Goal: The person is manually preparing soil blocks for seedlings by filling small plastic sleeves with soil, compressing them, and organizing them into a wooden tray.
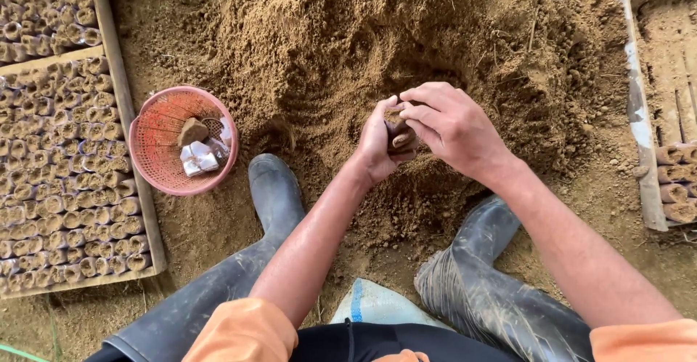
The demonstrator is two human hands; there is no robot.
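Note:
My left hand (377, 148) is wrapped around a small soil-filled bag (398, 131), held upright above the ground. My right hand (454, 126) sits over it, fingertips pressing on the soil at the bag's open top. Both hands hover just in front of a large heap of loose brown soil (348, 35), with a scooped hollow right behind them. My two dark rubber boots (274, 191) stand on either side below the hands.
A pink mesh basket (156, 166) with a clod of earth and folded white bags lies at left. Beyond it, a wooden-framed bed (120, 86) holds several rows of filled bags. More filled bags (675, 180) and a plank lie at right.

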